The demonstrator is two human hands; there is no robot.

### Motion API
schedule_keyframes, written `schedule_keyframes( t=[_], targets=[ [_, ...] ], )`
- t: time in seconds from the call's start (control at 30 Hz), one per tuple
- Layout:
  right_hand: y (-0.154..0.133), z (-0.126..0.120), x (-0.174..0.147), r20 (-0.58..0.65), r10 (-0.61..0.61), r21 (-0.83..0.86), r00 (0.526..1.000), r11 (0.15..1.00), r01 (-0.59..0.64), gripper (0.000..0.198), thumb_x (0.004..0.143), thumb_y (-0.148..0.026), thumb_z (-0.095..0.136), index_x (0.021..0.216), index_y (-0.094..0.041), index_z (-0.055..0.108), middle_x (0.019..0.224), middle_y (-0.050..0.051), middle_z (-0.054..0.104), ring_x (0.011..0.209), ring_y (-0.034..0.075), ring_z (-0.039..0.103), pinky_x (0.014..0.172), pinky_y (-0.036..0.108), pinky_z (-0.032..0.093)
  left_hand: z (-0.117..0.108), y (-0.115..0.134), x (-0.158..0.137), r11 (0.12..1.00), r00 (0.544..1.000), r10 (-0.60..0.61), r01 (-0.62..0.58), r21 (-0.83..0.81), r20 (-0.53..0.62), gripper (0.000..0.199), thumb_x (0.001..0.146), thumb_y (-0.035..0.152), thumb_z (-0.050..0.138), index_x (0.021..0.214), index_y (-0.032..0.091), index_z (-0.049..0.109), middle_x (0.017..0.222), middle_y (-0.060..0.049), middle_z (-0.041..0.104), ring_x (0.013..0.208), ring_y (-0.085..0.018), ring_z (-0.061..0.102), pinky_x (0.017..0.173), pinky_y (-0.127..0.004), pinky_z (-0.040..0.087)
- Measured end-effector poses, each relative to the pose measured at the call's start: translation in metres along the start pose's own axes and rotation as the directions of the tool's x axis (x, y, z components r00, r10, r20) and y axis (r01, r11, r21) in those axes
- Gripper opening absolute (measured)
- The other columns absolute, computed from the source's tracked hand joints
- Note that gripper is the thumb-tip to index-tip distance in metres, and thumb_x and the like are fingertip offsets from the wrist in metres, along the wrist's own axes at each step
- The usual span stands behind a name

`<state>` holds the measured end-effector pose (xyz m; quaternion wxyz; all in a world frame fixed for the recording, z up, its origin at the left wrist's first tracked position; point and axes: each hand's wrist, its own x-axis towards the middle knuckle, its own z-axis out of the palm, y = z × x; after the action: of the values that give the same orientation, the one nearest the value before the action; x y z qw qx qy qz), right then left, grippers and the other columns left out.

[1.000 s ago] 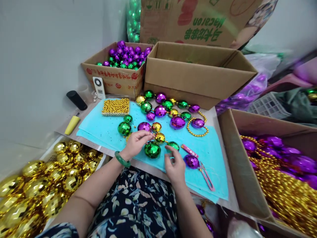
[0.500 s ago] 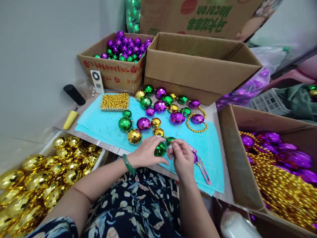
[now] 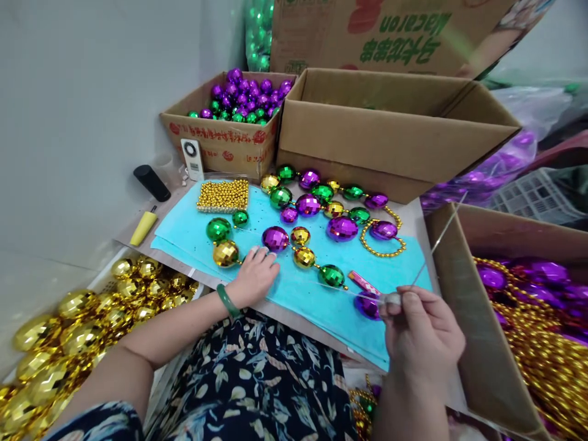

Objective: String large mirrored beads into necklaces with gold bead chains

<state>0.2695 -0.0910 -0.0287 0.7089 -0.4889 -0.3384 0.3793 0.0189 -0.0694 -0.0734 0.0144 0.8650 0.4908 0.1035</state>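
Note:
Pinched in my right hand is a thin clear string; one end sticks up, and another stretch runs left across the cloth. A purple bead and a pink-handled cutter lie just left of that hand. My left hand rests palm down on the blue cloth, fingers curled; what lies under them is hidden. Beside it are a faceted gold bead and a purple bead. A green bead and a gold bead lie between the hands.
A tray of small gold beads and a finished-looking bead strand lie farther back. Boxes stand behind. Gold balls fill a bin at left; a carton of gold chains stands at right. A yellow-handled tool lies left.
My right hand has moved right and toward me, drawing the clear string out. My left hand has moved left, away from the green bead. The green and gold beads at left have shifted left.

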Motion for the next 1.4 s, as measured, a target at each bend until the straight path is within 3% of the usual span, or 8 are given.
schedule_keyframes(
  t=[0.2,0.37,0.57,1.0,1.2,1.23,1.3,1.4],
  targets=[
    [0.038,-0.001,-0.010,0.021,0.086,-0.241,0.996,0.967,-0.078,0.026,0.076,-0.038,0.068,0.084,-0.014,0.061,0.052,-0.002,0.054,0.046,0.010,0.050,0.041,0.021,0.035,-0.022,-0.042,0.008,0.949,0.978,0.186,-0.202,-0.242,-0.091,0.043,0.082,0.044,0.057,0.117,0.019,0.058,0.124,-0.014,0.055,0.121,-0.031,0.043,0.103,-0.049,0.031],
    [0.039,0.000,-0.010,0.021,0.025,-0.327,0.999,0.945,-0.017,0.026,0.077,-0.038,0.065,0.084,-0.014,0.061,0.053,-0.002,0.055,0.046,0.010,0.049,0.042,0.022,0.036,-0.052,-0.131,0.052,0.929,0.924,-0.344,0.309,-0.204,-0.168,0.033,0.089,0.030,0.044,0.110,0.013,0.063,0.109,-0.013,0.059,0.106,-0.024,0.051,0.099,-0.040,0.036],
    [0.028,0.000,-0.006,-0.030,0.011,-0.355,0.999,0.935,-0.021,0.030,0.074,-0.043,0.066,0.082,-0.015,0.059,0.053,-0.003,0.055,0.046,0.011,0.050,0.043,0.023,0.037,-0.035,-0.218,0.096,0.836,0.806,-0.547,0.540,0.098,0.224,0.038,0.070,0.022,0.064,0.108,0.015,0.067,0.106,-0.010,0.064,0.104,-0.024,0.054,0.094,-0.032,0.040],
    [0.046,-0.001,-0.022,0.179,0.058,-0.392,0.982,0.920,0.017,0.022,0.082,-0.038,0.057,0.084,-0.016,0.060,0.052,-0.002,0.054,0.045,0.010,0.048,0.041,0.023,0.038,-0.034,-0.204,0.108,0.815,0.791,-0.578,0.572,0.093,0.200,0.016,0.065,0.016,0.063,0.077,0.014,0.072,0.090,-0.014,0.070,0.095,-0.027,0.061,0.086,-0.034,0.044],
    [0.052,0.008,-0.037,0.273,0.073,-0.343,0.959,0.939,0.026,0.020,0.085,-0.037,0.054,0.084,-0.018,0.060,0.053,-0.003,0.052,0.047,0.011,0.049,0.044,0.023,0.040,-0.052,-0.166,0.107,0.782,0.793,-0.608,0.595,-0.183,-0.020,0.030,0.076,0.022,0.054,0.100,0.010,0.068,0.104,-0.015,0.067,0.098,-0.025,0.060,0.087,-0.035,0.046],
    [0.053,0.010,-0.040,0.298,0.068,-0.339,0.952,0.940,0.039,0.020,0.085,-0.036,0.054,0.084,-0.018,0.061,0.053,-0.003,0.052,0.047,0.011,0.049,0.044,0.023,0.040,-0.056,-0.152,0.104,0.730,0.788,-0.615,0.556,-0.398,-0.026,0.031,0.077,0.024,0.055,0.102,0.011,0.067,0.100,-0.013,0.068,0.094,-0.023,0.061,0.085,-0.034,0.047],
    [0.053,0.014,-0.046,0.354,0.050,-0.339,0.934,0.937,0.078,0.020,0.086,-0.035,0.053,0.084,-0.018,0.063,0.055,-0.002,0.053,0.048,0.011,0.050,0.046,0.023,0.042,-0.063,-0.118,0.094,0.378,0.813,-0.577,0.351,-0.857,0.079,0.033,0.074,0.028,0.062,0.102,0.012,0.067,0.089,-0.009,0.069,0.081,-0.018,0.063,0.077,-0.031,0.051],
    [0.051,0.020,-0.051,0.409,0.028,-0.356,0.912,0.925,0.132,0.020,0.085,-0.034,0.053,0.084,-0.019,0.066,0.057,-0.001,0.055,0.050,0.012,0.052,0.047,0.024,0.043,-0.072,-0.069,0.077,-0.154,0.886,-0.404,0.181,-0.971,0.229,0.031,0.068,0.024,0.071,0.097,0.015,0.067,0.082,-0.005,0.068,0.073,-0.013,0.064,0.067,-0.025,0.051]
  ],
)
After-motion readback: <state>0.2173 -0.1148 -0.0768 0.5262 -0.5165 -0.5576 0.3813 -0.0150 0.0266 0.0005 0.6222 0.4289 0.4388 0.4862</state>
